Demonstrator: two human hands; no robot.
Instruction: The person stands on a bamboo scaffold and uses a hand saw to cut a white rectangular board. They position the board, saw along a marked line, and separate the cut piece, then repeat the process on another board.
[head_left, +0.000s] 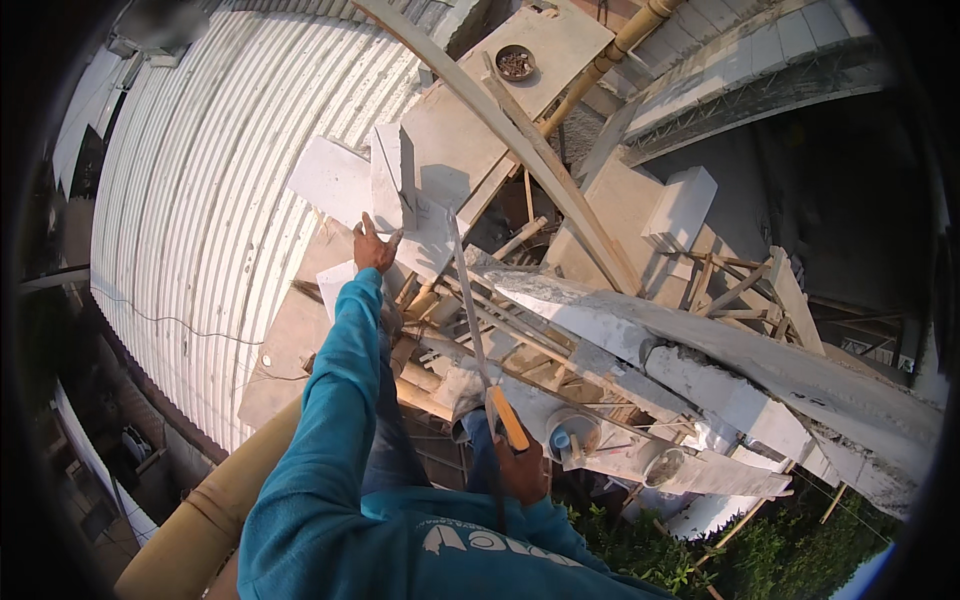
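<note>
My right hand [522, 470] is wrapped round the orange handle of a hand saw [472, 310], low in the middle of the view. Its long, thin blade points up and away, and the tip comes beside the right end of a flat white block [432, 238]. My left hand [373, 243] lies with fingers spread at the near left side of this block. Another white block [388, 172] stands upright just beyond my fingers. Behind it, to the left, a pale flat slab [330, 180] rests at the roof's edge. Whether the blade touches the block I cannot tell.
A corrugated roof [210, 180] spreads on the left. Boards [450, 125] carry a round pan [515, 63] of small brown pieces. A bucket [573, 435] stands right of my saw hand. Bamboo poles [205, 510], a rough wall [720, 350] and gaps to lower ground surround me.
</note>
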